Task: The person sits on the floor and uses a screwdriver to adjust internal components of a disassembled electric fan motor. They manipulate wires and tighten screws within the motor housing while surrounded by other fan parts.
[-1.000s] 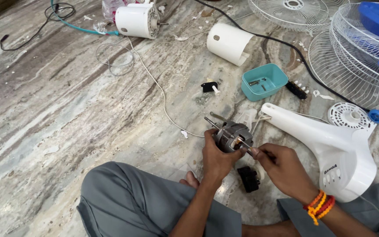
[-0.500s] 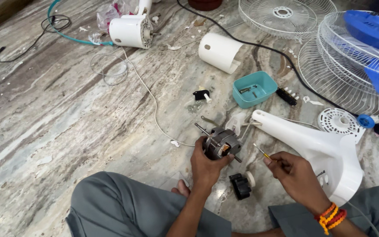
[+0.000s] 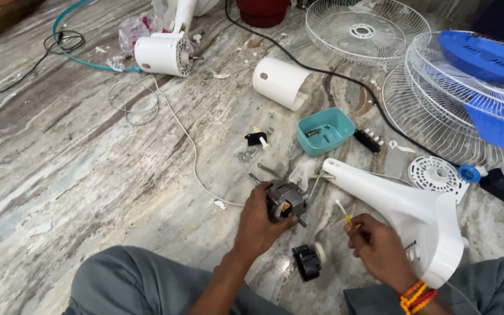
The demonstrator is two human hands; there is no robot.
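Your left hand (image 3: 258, 224) gripped the small fan motor (image 3: 286, 201), fingers wrapped round its dark metal body, and held it just above the marble floor (image 3: 59, 175), between your knees and the white fan stand housing (image 3: 403, 210). Your right hand (image 3: 380, 248) pinched a thin yellow-handled, white-tipped tool (image 3: 343, 211) between thumb and fingertips. A second before, that tool tip sat against the motor, with both hands close together; by this moment the right hand had drawn back to the right, leaving a clear gap between tool and motor. The motor itself had stayed in the same grip. Judged from this, one contact with the motor had ended and the motor was free to be inspected or turned. A black plastic part (image 3: 307, 262) lay on the floor just below the motor. The teal tray (image 3: 325, 131) of small parts, the white cylindrical cover (image 3: 281, 81) and the wire fan guards (image 3: 438, 87) lay well apart, farther out.
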